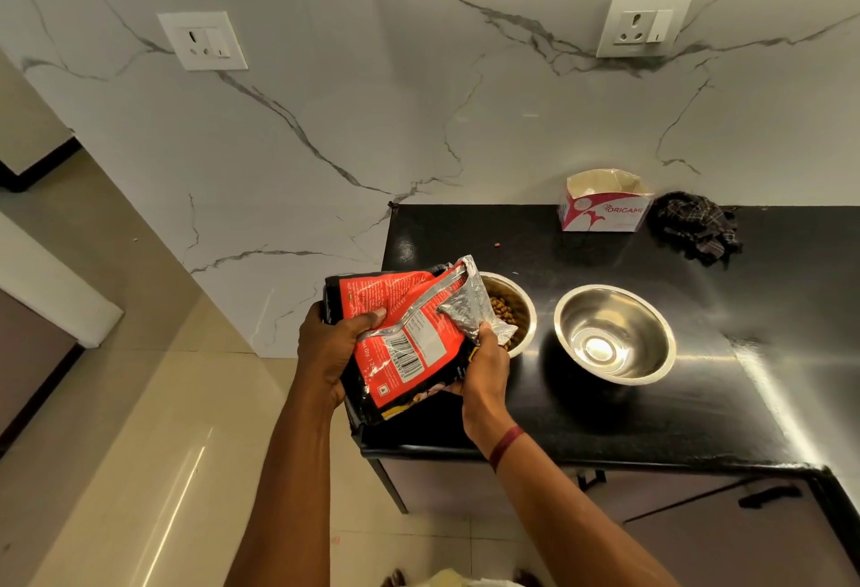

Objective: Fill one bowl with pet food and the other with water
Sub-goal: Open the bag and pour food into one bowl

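Observation:
A red and black pet food bag [400, 335] is tilted over the left steel bowl [523, 307], its silver open mouth partly covering the bowl. Brown kibble [505, 307] lies inside that bowl. My left hand [332, 344] grips the bag's rear end. My right hand [484, 365] holds the bag near its opening. To the right stands a second steel bowl [614, 335], with no food in it. Both bowls rest on the black countertop [698, 409].
An open white and pink cardboard box [602, 205] and a dark crumpled cloth [695, 226] lie at the back of the counter by the marble wall. Two wall sockets [644, 23] sit above. The counter's left edge drops to beige floor tiles [163, 423].

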